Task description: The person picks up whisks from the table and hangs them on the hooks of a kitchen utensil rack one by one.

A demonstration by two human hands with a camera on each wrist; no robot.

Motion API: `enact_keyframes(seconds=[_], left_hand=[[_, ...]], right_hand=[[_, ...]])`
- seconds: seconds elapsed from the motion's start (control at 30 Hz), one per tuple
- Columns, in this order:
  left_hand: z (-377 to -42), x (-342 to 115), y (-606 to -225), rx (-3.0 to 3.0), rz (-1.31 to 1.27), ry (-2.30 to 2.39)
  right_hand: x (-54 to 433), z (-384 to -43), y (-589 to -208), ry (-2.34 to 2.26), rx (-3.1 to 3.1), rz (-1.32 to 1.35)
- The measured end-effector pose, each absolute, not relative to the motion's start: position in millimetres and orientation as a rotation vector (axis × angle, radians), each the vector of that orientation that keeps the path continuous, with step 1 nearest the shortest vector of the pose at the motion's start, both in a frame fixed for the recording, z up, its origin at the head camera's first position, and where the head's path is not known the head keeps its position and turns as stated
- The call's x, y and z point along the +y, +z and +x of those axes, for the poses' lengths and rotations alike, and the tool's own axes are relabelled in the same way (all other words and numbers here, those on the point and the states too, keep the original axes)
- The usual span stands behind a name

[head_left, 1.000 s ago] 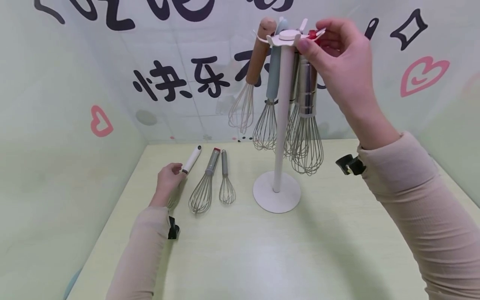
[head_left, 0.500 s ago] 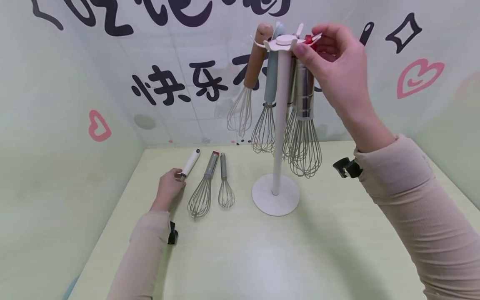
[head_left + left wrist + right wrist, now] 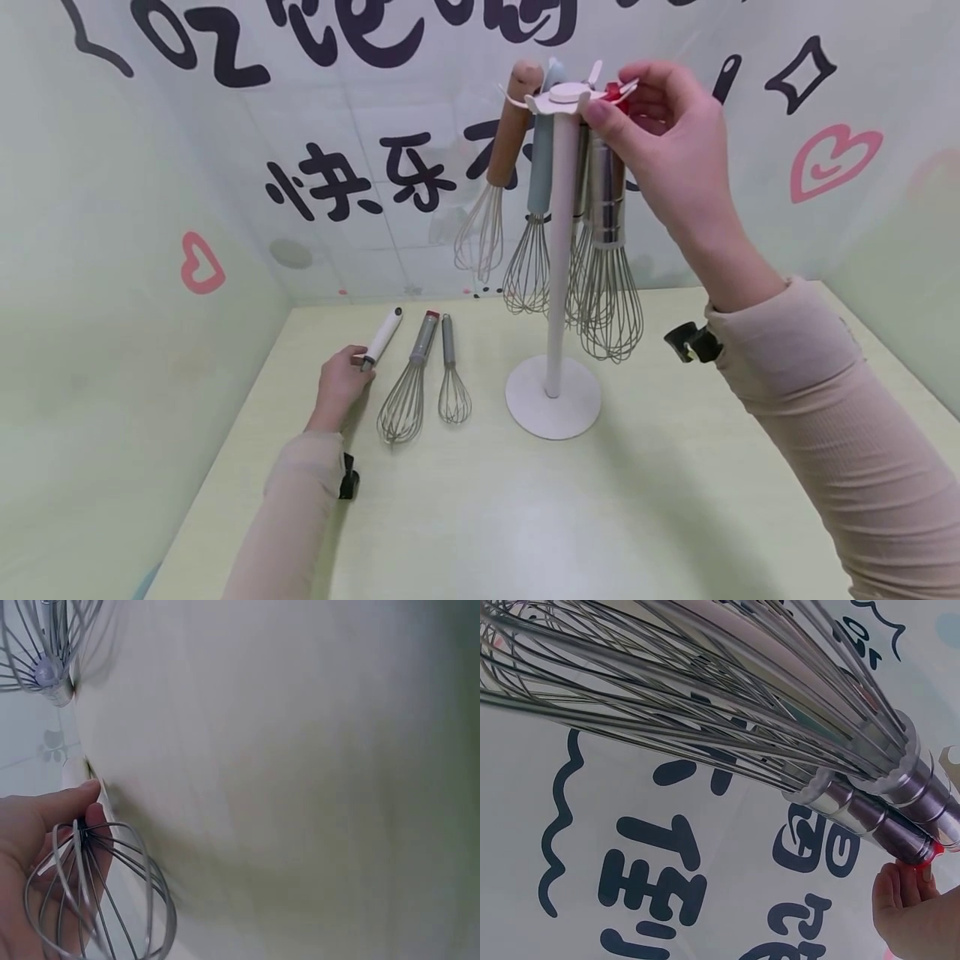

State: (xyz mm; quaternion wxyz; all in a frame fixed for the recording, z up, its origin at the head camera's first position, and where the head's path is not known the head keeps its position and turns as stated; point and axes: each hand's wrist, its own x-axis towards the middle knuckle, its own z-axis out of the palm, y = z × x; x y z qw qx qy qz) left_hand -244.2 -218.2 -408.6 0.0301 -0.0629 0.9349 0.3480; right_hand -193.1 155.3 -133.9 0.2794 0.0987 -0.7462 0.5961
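Observation:
In the head view my left hand (image 3: 343, 385) grips the white-handled whisk (image 3: 384, 335) at its neck, at the table's left. The left wrist view shows its wire loops (image 3: 120, 892) beside my thumb and fingers. My right hand (image 3: 678, 137) is high up at the top of the white stand (image 3: 558, 275). Its thumb and fingers pinch the hooked rim, by the red end (image 3: 615, 93) of a hanging steel-handled whisk (image 3: 609, 192). In the right wrist view the curled fingers (image 3: 907, 889) touch that red end (image 3: 928, 855).
A red-ended grey whisk (image 3: 408, 387) and a smaller grey whisk (image 3: 452, 375) lie right of my left hand. A brown-handled whisk (image 3: 506, 137) and a blue-handled whisk (image 3: 542, 167) hang from the stand's left side. A printed wall sheet (image 3: 337, 267) rises behind the table.
My left fingers have settled around the white-handled whisk's neck, with the whisk lying about where it was. My right hand keeps its place at the stand's top. The head view has tilted slightly up.

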Motion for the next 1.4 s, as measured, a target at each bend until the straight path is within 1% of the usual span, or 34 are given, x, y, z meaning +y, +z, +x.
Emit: enact_keyframes(seconds=[0.5,0.67,1.03,1.4], left_hand=[[-243,-220,-405,2.857,-0.231,1.117],[-244,-219,-402,2.859,-0.222,1.216],[-244,-218,-385,2.879,-0.162,1.405],[-245,-205,-367,2.859,-0.143,1.577]], right_hand=[[155,-193,-135,1.613,-1.980,0.264],[155,-193,-134,1.614,-1.973,0.261],[153,-193,-134,1.608,-1.987,0.248],[152,-192,-135,1.593,-1.997,0.236]])
